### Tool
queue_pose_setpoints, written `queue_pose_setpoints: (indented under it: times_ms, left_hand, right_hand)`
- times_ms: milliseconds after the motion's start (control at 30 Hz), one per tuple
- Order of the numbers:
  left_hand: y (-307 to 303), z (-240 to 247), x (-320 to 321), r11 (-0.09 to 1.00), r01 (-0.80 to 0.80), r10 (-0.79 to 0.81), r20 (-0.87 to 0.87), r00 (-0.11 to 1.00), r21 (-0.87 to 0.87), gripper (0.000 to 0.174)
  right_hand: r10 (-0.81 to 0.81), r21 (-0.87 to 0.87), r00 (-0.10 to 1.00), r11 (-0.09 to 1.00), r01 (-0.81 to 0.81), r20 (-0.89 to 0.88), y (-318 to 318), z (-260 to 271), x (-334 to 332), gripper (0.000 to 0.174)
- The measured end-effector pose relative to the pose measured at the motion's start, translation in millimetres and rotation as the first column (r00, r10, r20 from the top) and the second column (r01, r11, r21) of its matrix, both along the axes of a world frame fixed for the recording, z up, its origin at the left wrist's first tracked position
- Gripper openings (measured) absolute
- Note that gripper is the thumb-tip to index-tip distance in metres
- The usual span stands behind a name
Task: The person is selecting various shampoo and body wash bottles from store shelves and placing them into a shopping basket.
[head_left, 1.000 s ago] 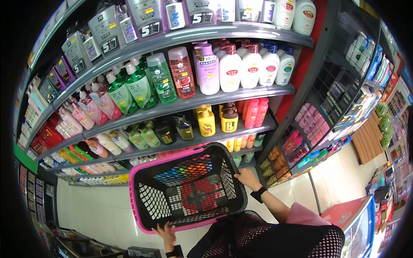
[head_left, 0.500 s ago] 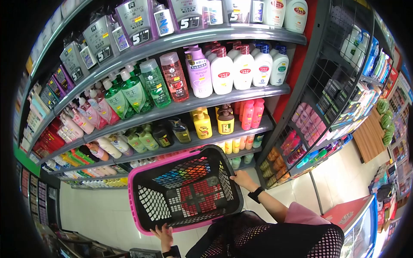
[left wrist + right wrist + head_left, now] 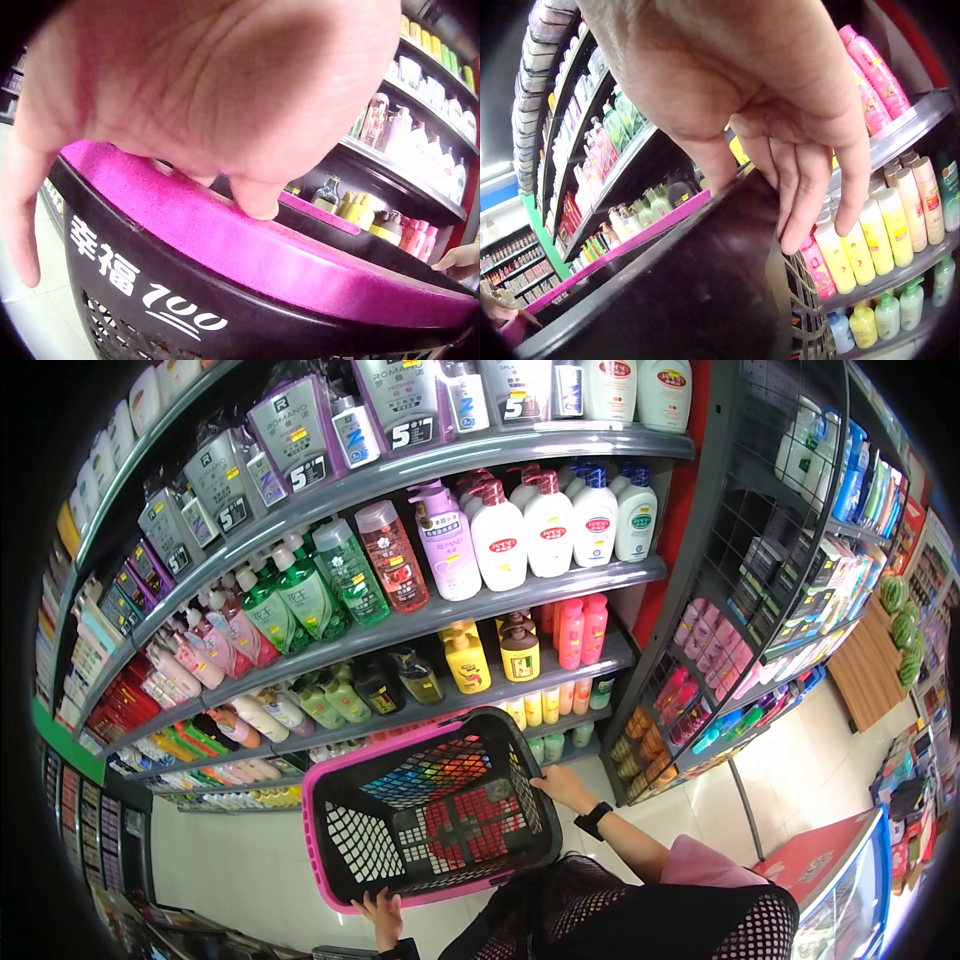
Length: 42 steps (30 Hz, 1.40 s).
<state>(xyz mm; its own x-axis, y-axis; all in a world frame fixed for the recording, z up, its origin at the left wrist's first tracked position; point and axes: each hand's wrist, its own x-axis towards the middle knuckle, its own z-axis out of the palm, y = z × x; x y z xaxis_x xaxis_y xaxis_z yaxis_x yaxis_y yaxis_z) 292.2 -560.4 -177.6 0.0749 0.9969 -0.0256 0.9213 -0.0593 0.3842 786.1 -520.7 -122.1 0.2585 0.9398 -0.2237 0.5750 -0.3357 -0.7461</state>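
Note:
A black shopping basket (image 3: 343,882) with a pink rim is in front of the person, its lattice floor and sides in view. Bright colours show through the far wall and red through the floor. My left hand (image 3: 380,916) holds the near rim by its left corner; in the left wrist view one finger of that hand (image 3: 225,97) hangs outside the rim while others reach over it. At the basket's right end my right hand (image 3: 562,787) grips the black edge. In the right wrist view, that hand's thumb (image 3: 711,165) is on one side and its fingers on the other.
Shelves (image 3: 560,592) of pump bottles and shampoo stand just beyond the basket. A wire rack (image 3: 760,630) of packaged goods is at the right, with watermelons (image 3: 905,630) on a wooden stand behind it. A red-topped case (image 3: 815,855) sits at lower right.
In the head view the upper shelves have slid left, and the basket sits slightly lower. Both hands keep their places on the basket.

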Motion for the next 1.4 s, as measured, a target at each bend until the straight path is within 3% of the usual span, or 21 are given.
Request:
queue_pose_setpoints:
  times_ms: [100,400,433,500,567,733,833,900,933,1133,1400]
  left_hand:
    - [0.0,-2.6,-0.6,1.0,0.002,-0.003,0.029,1.0,0.004,0.039]
    - [-0.7,9.7,3.9,0.998,-0.041,0.039,-0.026,0.999,-0.055,0.039]
    - [6.7,-13.8,-16.9,0.999,-0.005,0.003,-0.049,0.999,-0.043,0.039]
    - [9.4,-18.7,-20.7,0.996,-0.032,0.026,-0.075,0.997,-0.088,0.04]
    - [13.1,-25.5,-28.2,0.996,0.021,-0.029,-0.088,0.996,-0.091,0.041]
    - [8.7,-22.8,-24.6,0.995,-0.013,0.01,-0.04,0.999,-0.095,0.042]
    - [5.3,-15.4,-16.2,0.997,0.006,-0.01,-0.056,0.998,-0.074,0.043]
    - [2.6,-7.0,-9.8,0.998,-0.006,0.002,-0.051,0.999,-0.066,0.043]
    - [2.8,-19.0,-13.7,0.999,-0.008,0.009,-0.017,1.0,0.035,0.042]
    - [1.7,-8.9,-9.6,1.0,0.008,-0.008,0.016,1.0,-0.022,0.041]
    - [2.5,-4.0,-4.4,0.998,-0.025,0.025,0.012,1.0,-0.06,0.042]
  right_hand:
    - [0.018,0.007,0.999,1.0,-0.019,0.038,2.3,-6.1,2.1,0.035]
    - [-0.003,0.143,0.992,0.989,0.022,-0.128,-0.1,-25.1,3.3,0.034]
    - [-0.006,0.125,0.993,0.992,0.021,-0.121,-3.6,-16.1,2.6,0.034]
    - [-0.003,0.09,0.994,0.996,0.013,-0.108,-8.8,15.6,-0.3,0.035]
    - [0.002,0.043,0.995,0.999,0.003,-0.102,-9.6,15.4,1.8,0.035]
    - [-0.002,0.106,0.991,0.994,0.017,-0.136,7.1,-47.1,4.4,0.039]
    - [-0.022,0.152,0.994,0.988,0.038,-0.106,8.8,-57.4,4.3,0.04]
    - [-0.022,0.171,0.991,0.984,0.044,-0.129,7.4,-56.7,3.8,0.039]
    - [-0.024,0.181,0.99,0.982,0.05,-0.14,7.5,-55.4,3.8,0.039]
    - [-0.039,0.097,0.99,0.994,0.053,-0.135,4.1,-34.1,3.4,0.039]
    - [-0.028,0.147,0.995,0.988,0.042,-0.091,3.3,-35.7,3.9,0.037]
